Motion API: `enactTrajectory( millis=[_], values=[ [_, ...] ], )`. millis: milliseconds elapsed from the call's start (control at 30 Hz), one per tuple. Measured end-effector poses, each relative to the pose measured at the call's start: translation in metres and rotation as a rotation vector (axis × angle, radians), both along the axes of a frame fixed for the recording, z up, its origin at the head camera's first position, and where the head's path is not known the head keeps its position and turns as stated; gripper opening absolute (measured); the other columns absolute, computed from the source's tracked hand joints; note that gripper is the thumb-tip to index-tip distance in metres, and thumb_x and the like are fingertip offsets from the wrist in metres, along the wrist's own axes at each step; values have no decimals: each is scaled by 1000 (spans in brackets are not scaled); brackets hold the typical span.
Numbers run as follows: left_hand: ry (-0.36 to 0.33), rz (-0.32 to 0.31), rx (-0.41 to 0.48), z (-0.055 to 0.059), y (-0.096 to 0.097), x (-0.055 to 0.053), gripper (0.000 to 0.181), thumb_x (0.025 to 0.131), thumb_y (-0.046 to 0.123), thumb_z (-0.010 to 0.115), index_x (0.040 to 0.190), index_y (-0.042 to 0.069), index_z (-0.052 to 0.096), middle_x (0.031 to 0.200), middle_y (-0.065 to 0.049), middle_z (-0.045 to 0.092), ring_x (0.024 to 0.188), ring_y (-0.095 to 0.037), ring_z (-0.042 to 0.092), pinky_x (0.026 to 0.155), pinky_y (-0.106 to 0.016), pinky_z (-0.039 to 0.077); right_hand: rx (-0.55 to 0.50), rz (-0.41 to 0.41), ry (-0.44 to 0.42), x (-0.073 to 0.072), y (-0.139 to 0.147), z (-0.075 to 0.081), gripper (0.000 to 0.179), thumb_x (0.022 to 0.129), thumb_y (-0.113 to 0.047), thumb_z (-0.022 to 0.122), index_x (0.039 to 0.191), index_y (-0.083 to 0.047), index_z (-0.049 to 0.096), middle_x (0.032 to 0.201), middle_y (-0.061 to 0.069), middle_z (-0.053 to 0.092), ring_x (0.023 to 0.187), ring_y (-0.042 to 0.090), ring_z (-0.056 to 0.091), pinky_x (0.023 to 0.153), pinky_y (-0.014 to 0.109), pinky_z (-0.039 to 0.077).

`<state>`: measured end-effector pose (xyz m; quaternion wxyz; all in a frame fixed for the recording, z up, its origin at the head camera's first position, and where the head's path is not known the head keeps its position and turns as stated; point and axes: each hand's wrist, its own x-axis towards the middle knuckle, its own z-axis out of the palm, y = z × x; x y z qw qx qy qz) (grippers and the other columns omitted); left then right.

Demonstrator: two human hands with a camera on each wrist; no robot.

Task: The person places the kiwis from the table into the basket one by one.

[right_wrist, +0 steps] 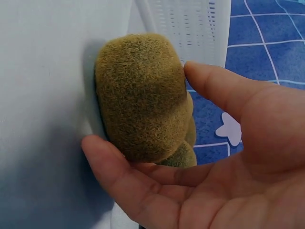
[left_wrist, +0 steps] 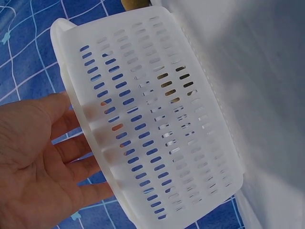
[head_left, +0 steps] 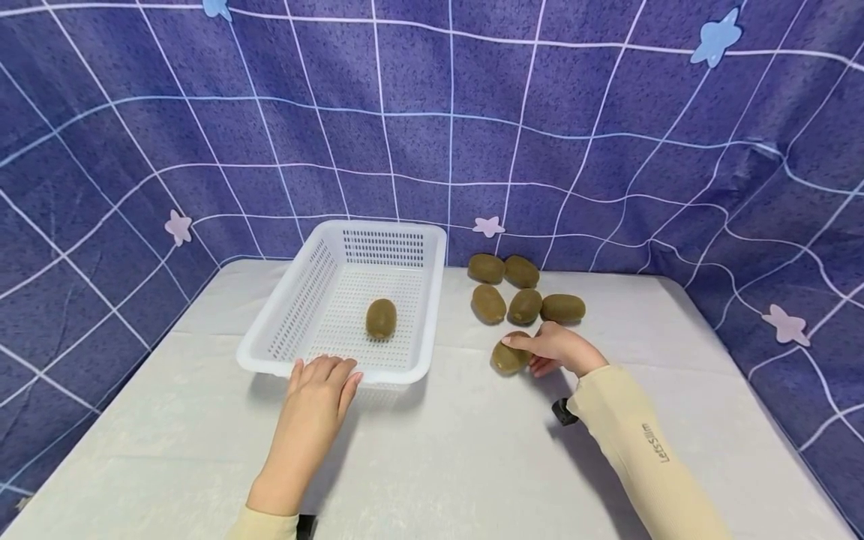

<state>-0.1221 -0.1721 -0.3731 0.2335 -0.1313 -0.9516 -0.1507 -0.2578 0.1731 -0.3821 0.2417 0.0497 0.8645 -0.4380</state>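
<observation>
In the head view my left hand (head_left: 320, 397) is at the near rim of a white plastic basket (head_left: 432, 315). The left wrist view shows its fingers (left_wrist: 78, 148) hooked over the basket rim, fingertips faintly visible through the slots. One brown kiwi (head_left: 381, 319) lies inside the basket. Right of it, my right hand (head_left: 556, 349) holds another kiwi (head_left: 509, 358) at the table, thumb on one side and fingers on the other. Close up in the right wrist view, this fuzzy kiwi (right_wrist: 143, 95) sits between thumb and fingers.
Just beyond the right hand, several loose kiwis (head_left: 525, 306) lie grouped on the white-covered table (head_left: 445, 465). A blue curtain (head_left: 418, 142) with a grid and stars hangs behind the table and along its sides.
</observation>
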Motion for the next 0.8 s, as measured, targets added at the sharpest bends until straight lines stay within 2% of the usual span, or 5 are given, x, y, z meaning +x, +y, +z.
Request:
enactTrajectory(
  millis=[367, 567, 800],
  values=[
    [-4, 3, -1, -1, 0, 0, 26, 95, 18, 61, 113, -1, 65, 107, -16, 64, 114, -40, 54, 104, -65, 31, 13, -10, 27, -1, -7, -3, 43, 88, -40, 68, 78, -5, 46, 72, 9, 54, 61, 19, 60, 63, 32, 58],
    [-3, 0, -1, -1, 0, 0, 26, 95, 18, 61, 112, -1, 65, 107, -16, 64, 113, -40, 55, 103, -65, 32, 33, -14, 45, -3, -13, -3, 45, 87, -39, 70, 90, -1, 46, 79, 9, 53, 61, 18, 59, 61, 30, 57],
    [10, -4, -4, -1, 0, -1, 26, 95, 18, 61, 112, -1, 65, 106, -15, 63, 112, -38, 55, 103, -65, 32, -40, -34, 69, -3, -17, -4, 44, 85, -29, 73, 100, 4, 49, 86, 8, 50, 59, 16, 60, 62, 31, 58]
  ],
)
